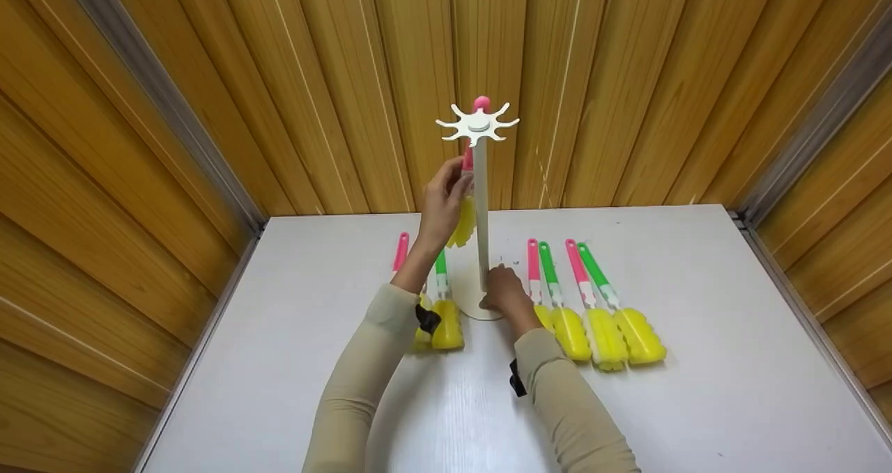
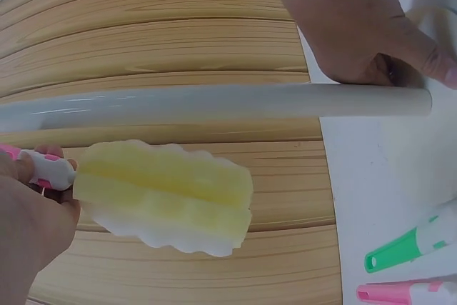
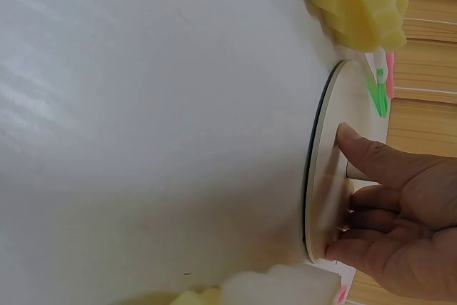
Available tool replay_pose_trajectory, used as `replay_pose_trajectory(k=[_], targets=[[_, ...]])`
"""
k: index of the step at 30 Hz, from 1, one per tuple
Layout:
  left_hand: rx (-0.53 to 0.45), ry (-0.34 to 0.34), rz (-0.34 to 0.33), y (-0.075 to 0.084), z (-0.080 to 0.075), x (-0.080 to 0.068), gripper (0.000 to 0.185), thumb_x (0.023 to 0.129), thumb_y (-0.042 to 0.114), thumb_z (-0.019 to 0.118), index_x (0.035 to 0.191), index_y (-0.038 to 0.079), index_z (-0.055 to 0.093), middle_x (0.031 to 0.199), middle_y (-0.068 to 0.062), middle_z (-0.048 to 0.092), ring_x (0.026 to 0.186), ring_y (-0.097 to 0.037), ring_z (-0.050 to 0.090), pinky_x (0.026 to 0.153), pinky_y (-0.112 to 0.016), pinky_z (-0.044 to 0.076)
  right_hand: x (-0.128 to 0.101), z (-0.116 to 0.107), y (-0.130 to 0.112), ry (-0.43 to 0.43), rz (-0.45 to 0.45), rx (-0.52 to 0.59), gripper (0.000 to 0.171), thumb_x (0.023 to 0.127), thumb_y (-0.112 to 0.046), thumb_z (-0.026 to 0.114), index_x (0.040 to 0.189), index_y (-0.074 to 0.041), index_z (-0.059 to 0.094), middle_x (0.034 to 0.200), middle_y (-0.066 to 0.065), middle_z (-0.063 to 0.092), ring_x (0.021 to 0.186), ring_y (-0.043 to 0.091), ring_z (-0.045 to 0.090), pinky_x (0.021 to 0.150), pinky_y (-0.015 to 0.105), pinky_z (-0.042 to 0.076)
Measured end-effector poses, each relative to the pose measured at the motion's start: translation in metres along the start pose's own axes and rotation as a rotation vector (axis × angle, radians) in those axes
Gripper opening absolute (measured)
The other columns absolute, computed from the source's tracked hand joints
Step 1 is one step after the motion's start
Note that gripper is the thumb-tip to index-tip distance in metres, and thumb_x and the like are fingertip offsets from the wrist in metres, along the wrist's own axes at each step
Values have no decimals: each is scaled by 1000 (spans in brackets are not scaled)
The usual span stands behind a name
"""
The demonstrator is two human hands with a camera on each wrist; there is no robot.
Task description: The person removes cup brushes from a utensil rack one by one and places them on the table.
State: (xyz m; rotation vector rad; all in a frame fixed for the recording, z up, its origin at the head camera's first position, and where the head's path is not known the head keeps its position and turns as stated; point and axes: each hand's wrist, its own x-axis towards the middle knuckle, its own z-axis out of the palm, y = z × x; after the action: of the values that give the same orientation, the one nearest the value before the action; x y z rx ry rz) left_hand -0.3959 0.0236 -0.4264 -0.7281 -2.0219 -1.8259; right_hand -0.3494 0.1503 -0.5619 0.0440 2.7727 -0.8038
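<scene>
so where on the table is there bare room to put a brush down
Bare: the table right of the four brushes, the left side past the pink brush, and the strip along the wall. Crowded around the stand base.

The tabletop [image 1: 697,389] is white, smooth and faintly glossy. The stand's pole [image 2: 214,103] looks like smooth, slightly shiny plastic, and its round base [image 3: 321,176] is matt. The brush head [image 2: 164,196] is soft, porous yellow sponge. The wall [image 1: 209,76] is glossy wood-look panelling.
</scene>
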Motion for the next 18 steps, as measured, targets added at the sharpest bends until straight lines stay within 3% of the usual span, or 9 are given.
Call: replay_pose_trajectory(k=[5, 11, 18], targets=[[-9, 24, -13, 2, -1, 2, 33, 103, -2, 53, 135, -7, 55, 119, -24, 64, 102, -29, 60, 95, -33, 53, 1, 1, -1, -11, 17, 20, 43, 82, -4, 83, 119, 8, 64, 114, 23, 65, 97, 34, 56, 99, 49, 51], [-30, 46, -17, 2, -2, 1, 32, 103, 3, 55, 134, -4, 58, 111, -20, 66, 100, -35, 63, 90, -31, 53, 2, 1, 0, -7, 4, 28, 45, 81, -3, 83, 119, 10, 63, 114, 23, 64, 97, 34, 56, 100, 49, 50], [-26, 26, -15, -1, -4, -3, 30, 103, 7, 57, 132, -1, 60, 107, -13, 67, 96, -22, 63, 87, -29, 55, 1, 1, 1, 14, -8, 34, 45, 80, -1, 84, 118, 10, 64, 114, 25, 64, 94, 33, 55, 98, 49, 51]])
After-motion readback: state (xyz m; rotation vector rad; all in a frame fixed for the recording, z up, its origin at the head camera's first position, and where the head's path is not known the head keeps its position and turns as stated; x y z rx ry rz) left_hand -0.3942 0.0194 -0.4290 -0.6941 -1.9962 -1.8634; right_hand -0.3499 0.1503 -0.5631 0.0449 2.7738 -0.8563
